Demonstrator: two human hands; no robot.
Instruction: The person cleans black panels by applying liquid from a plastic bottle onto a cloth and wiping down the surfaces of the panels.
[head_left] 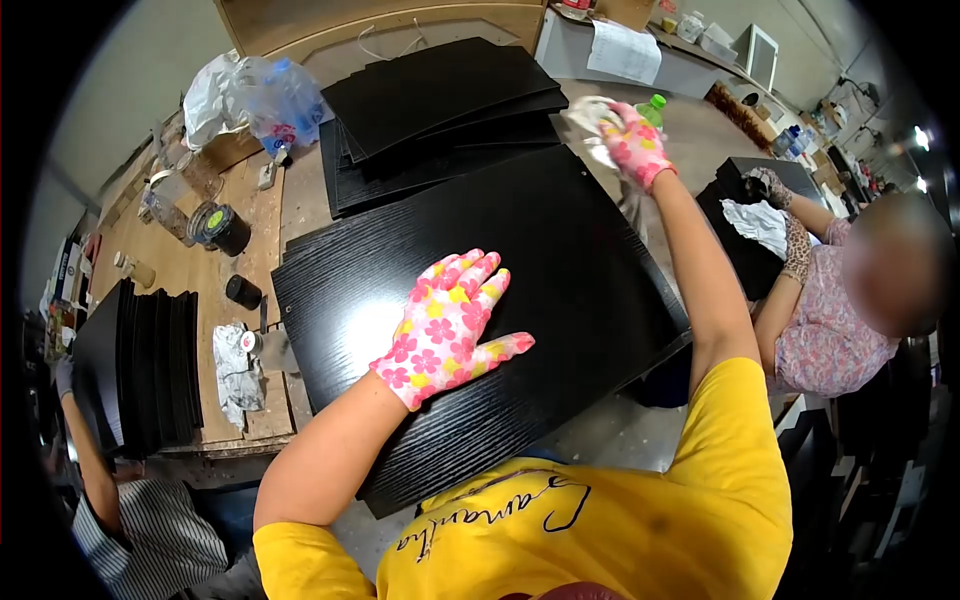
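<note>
A large black wood-grain panel [560,270] lies in front of me on top of other black panels. My left hand [450,325], in a floral glove, rests flat on it with the fingers spread. Beyond the panel's far right corner, my right hand [636,145] wears a matching glove and has its fingers closed on a crumpled white cloth [592,122]. A bottle with a green cap [652,108] stands right beside that hand. Farther back is a second, uneven stack of black panels [440,95].
Plastic bags [275,100], jars [220,228] and a crumpled rag [238,378] lie on the wooden bench at left, near upright black panels [150,365]. One co-worker [835,300] at right holds a white cloth [758,224] over dark panels; another [150,535] is at lower left.
</note>
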